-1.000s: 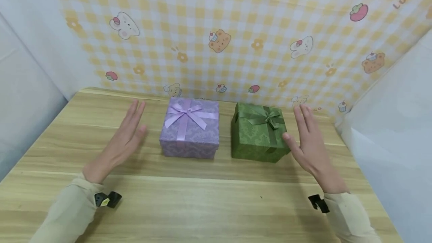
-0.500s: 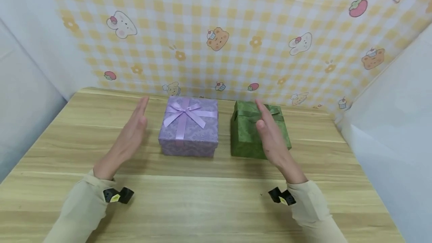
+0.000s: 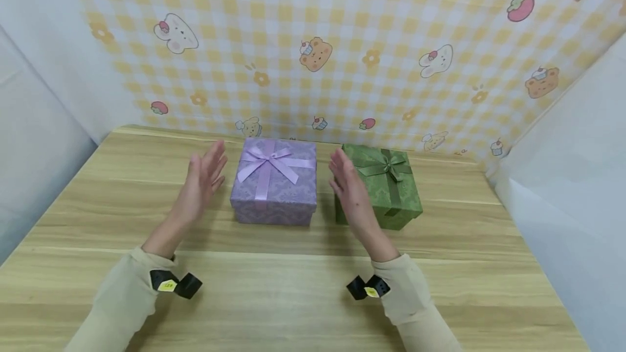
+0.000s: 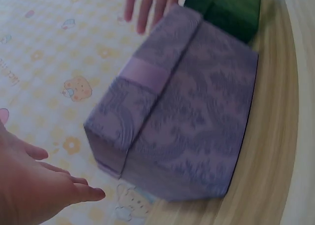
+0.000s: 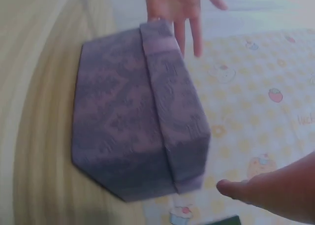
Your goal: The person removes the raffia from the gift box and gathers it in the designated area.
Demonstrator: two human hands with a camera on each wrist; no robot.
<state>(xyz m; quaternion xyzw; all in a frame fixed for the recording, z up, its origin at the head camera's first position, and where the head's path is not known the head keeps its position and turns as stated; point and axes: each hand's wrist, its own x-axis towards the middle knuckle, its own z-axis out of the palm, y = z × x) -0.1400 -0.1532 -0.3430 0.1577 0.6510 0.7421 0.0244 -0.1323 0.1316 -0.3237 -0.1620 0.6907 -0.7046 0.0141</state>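
A purple patterned gift box (image 3: pixel 274 189) with a lilac ribbon bow stands on the wooden table, its lid on. To its left my left hand (image 3: pixel 198 189) is held with fingers extended, a small gap from the box side. My right hand (image 3: pixel 352 192) hovers on the box's other side, fingers straight, overlapping the left part of a green gift box (image 3: pixel 398 192) with a green bow. Both palms face the purple box (image 4: pixel 197 107). In the right wrist view the left hand (image 5: pixel 177 8) shows beyond the purple box (image 5: pixel 133 112). Neither hand holds anything.
The wooden table (image 3: pixel 264 297) ends at a yellow checked cloth (image 3: pixel 274 69) hanging close behind both boxes. White sheets (image 3: pixel 577 178) flank the table on the left and right. A black wrist camera (image 3: pixel 369 287) is strapped at each cuff.
My right hand has swept left, from the right side of the green box, across it, to the gap between the boxes. My left hand has shifted slightly right, nearer the purple box. Both boxes stay put.
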